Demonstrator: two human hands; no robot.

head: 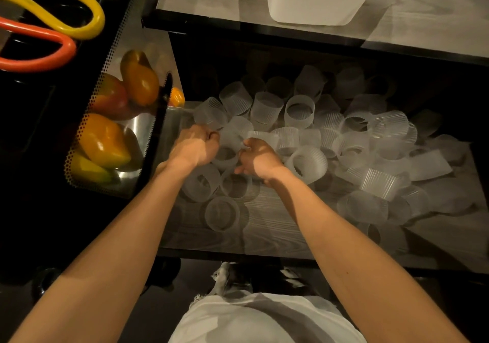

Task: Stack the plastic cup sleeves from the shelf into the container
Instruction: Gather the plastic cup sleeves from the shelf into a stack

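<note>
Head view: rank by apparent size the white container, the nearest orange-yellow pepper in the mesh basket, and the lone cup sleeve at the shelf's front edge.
1. White container, largest though cropped by the frame; it sits on a higher shelf, nearer the camera.
2. Orange-yellow pepper.
3. Cup sleeve, clearly smallest.

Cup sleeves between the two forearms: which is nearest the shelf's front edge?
The single sleeve with its opening facing up, in front of the side-by-side pair; only bare shelf lies between it and the edge.
</note>
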